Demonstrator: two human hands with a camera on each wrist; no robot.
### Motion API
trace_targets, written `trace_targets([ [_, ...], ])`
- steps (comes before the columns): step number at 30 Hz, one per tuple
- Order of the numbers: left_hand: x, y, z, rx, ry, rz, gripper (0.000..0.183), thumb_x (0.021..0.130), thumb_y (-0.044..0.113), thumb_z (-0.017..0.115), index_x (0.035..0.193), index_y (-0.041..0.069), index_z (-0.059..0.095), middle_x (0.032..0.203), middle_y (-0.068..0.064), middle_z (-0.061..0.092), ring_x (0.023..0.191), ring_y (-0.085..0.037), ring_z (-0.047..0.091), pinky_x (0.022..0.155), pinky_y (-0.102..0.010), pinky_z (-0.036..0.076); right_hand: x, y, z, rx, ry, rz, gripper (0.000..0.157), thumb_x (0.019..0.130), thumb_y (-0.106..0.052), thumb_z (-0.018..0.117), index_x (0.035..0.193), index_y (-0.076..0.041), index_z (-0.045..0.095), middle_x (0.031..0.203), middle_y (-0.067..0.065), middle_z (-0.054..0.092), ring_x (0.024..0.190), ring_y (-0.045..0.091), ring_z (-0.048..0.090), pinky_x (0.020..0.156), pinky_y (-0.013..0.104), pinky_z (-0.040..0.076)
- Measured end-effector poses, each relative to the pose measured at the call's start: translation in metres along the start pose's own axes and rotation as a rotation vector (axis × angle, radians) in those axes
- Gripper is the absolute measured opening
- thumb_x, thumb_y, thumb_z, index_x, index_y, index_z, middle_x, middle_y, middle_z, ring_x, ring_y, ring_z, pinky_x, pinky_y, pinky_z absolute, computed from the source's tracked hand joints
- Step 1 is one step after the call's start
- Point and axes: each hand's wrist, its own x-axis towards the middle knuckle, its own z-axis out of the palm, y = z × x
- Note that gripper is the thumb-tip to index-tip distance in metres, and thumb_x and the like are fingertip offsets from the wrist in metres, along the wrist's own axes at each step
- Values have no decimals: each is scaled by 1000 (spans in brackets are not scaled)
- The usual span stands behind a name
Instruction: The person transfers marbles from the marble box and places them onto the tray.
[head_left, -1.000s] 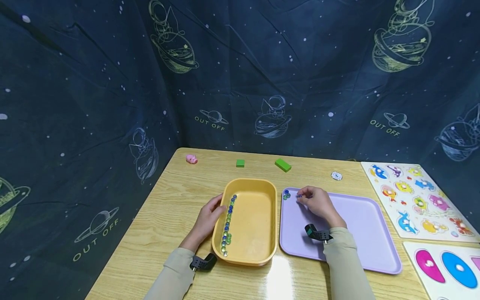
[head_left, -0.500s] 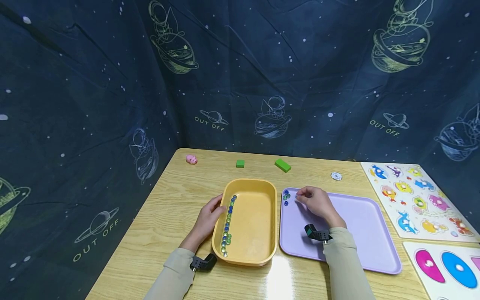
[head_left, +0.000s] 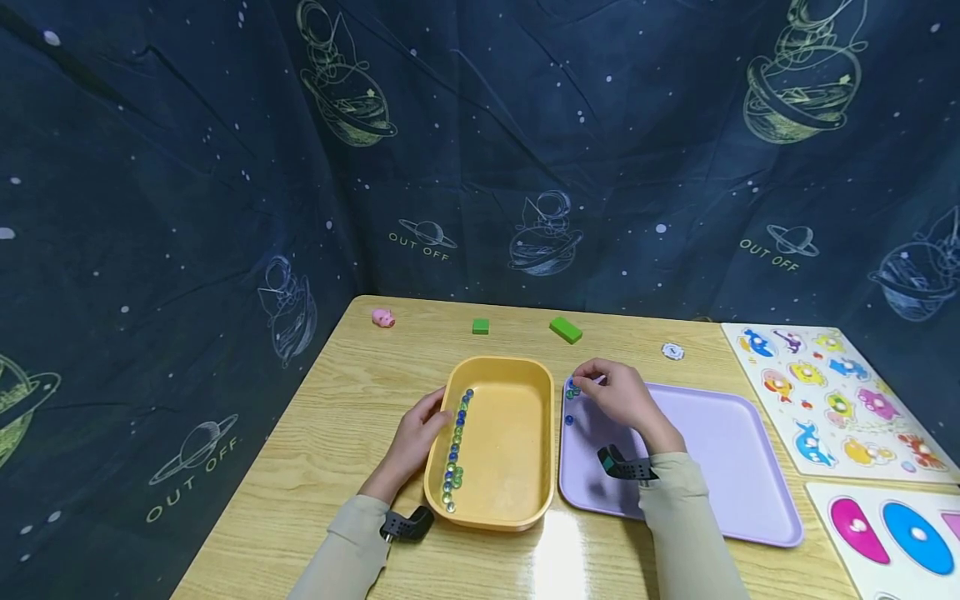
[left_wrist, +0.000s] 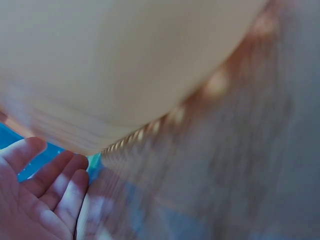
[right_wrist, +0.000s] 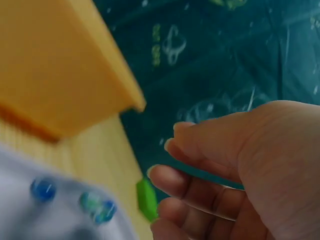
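A yellow tub (head_left: pixel 552 450) sits mid-table, with a row of blue, green and clear glass marbles (head_left: pixel 454 450) along its left inner wall. My left hand (head_left: pixel 411 437) holds the tub's left side, thumb over the rim and fingers (left_wrist: pixel 75 182) by the outer wall. My right hand (head_left: pixel 618 396) is over the far left corner of the lilac tray (head_left: pixel 712 408), fingers bent and fingertips close together. Beneath them lies a small marble cluster (right_wrist: pixel 97 206); a blue marble (head_left: pixel 569 420) sits apart nearer me. I cannot tell whether the fingertips pinch a marble.
At the back stand a pink toy pig (head_left: pixel 383 317), a small green block (head_left: pixel 481 327), a longer green block (head_left: pixel 566 330) and a white round chip (head_left: pixel 672 352). Sea-animal (head_left: pixel 847 408) and shape puzzle boards (head_left: pixel 892 542) lie at right. A dark space-print cloth (head_left: pixel 450 150) hangs behind.
A blue marble appeared below the cluster on the tray and rolled toward me. My right hand has moved left and away from me to the tray's corner. My left hand stays put.
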Motion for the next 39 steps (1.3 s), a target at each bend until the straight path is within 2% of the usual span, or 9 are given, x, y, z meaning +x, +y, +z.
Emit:
trace_targets([
  [4, -6, 13, 0, 2, -19, 12, 43, 93, 12, 49, 135, 5, 42, 124, -18, 52, 100, -28, 55, 77, -28, 49, -4, -18, -2, 47, -31, -46, 18, 88, -27, 59, 97, -14, 67, 87, 0, 65, 77, 18, 53, 64, 31, 46],
  [5, -6, 16, 0, -7, -18, 4, 44, 93, 13, 49, 135, 6, 42, 124, -17, 52, 100, -29, 55, 77, -28, 49, -5, -23, -3, 60, -37, -55, 19, 88, -28, 58, 98, -14, 67, 88, 0, 65, 76, 18, 53, 63, 31, 46],
  [9, -3, 7, 0, -8, -5, -3, 43, 93, 15, 50, 135, 10, 43, 124, -14, 53, 99, -25, 56, 77, -26, 49, -8, -40, 0, 95, -60, -111, 19, 88, -27, 59, 98, -13, 67, 87, -2, 64, 73, 18, 52, 61, 32, 46],
  [14, 3, -7, 1, -5, 16, -6, 43, 92, 19, 52, 134, 15, 45, 121, -8, 55, 98, -20, 57, 77, -27, 49, -12, -60, 8, 130, -116, -157, 14, 87, -28, 60, 95, -18, 67, 88, -5, 63, 71, 17, 54, 59, 30, 48],
  [20, 4, -9, 1, -2, 22, -6, 42, 91, 20, 52, 133, 19, 46, 118, -6, 56, 96, -20, 57, 76, -28, 50, -17, -76, 25, 152, -192, -233, 9, 87, -27, 60, 91, -23, 66, 89, -8, 62, 76, 14, 56, 63, 29, 48],
  [23, 3, -8, 1, -8, 15, 0, 42, 92, 19, 52, 133, 18, 46, 117, -8, 56, 94, -21, 57, 75, -28, 50, -19, -82, 36, 137, -235, -274, 10, 87, -30, 60, 91, -24, 66, 87, -12, 61, 79, 12, 55, 67, 27, 48],
  [30, 4, -8, 1, -6, 11, -7, 42, 92, 17, 51, 133, 17, 46, 123, -7, 54, 100, -21, 56, 78, -26, 49, -28, -100, 68, 51, -366, -315, 8, 87, -30, 61, 88, -23, 65, 80, -15, 59, 65, 10, 52, 55, 21, 42],
  [32, 4, -7, 0, -7, 2, -13, 42, 92, 16, 51, 134, 16, 45, 125, -9, 53, 102, -22, 55, 78, -25, 49, -31, -105, 77, 12, -391, -321, 7, 86, -28, 61, 87, -23, 65, 79, -16, 59, 64, 7, 51, 55, 20, 41],
  [39, -5, 13, -2, -16, -44, -6, 44, 93, 11, 48, 136, 5, 40, 124, -19, 51, 102, -32, 54, 74, -25, 50, -39, -112, 96, -119, -473, -301, 16, 86, -32, 60, 93, -18, 65, 73, -16, 57, 63, 3, 50, 59, 19, 40],
])
